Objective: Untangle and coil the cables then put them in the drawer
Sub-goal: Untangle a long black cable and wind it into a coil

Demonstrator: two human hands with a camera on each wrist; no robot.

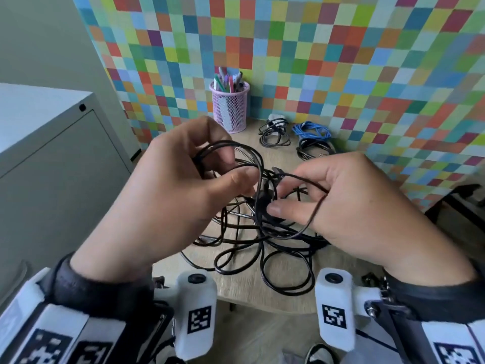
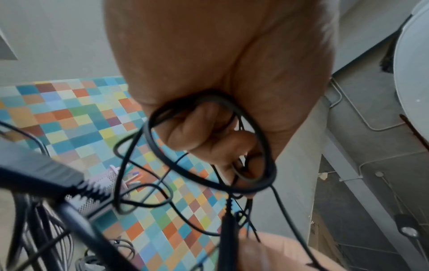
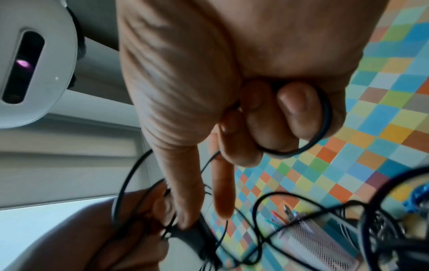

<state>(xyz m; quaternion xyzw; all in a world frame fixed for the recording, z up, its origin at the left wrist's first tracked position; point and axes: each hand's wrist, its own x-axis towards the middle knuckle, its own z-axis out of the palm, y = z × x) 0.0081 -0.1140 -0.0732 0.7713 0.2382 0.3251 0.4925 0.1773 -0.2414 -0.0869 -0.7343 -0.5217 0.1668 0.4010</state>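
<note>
Tangled black cables (image 1: 252,232) heaped on pale wooden tabletop (image 1: 262,290), upper loops lifted off it between both hands. Left hand (image 1: 168,195) curled round several thin black loops, thumb pressed against them; in left wrist view same loops (image 2: 209,143) ringed round bent fingers (image 2: 185,128), fingertips half hidden behind cable. Right hand (image 1: 349,203) pinching dark plug-like piece at knot's centre with thumb and forefinger, one strand hooked round two curled fingers (image 3: 294,113) in right wrist view; plug itself blurred, type not readable. Lower part of tangle hidden under hands and wrists in head view. Farther back near multicoloured checkered wall (image 1: 341,61): small black coiled cable (image 1: 274,136) with pale adapter partly seen, blue coiled cable (image 1: 312,131) lying on another black coil (image 1: 315,151), edge cut by right hand. Pink mesh pen cup (image 1: 230,109) with markers beside them. Grey metal cabinet (image 1: 52,153) at left, only partly in view; drawer not clearly made out.
</note>
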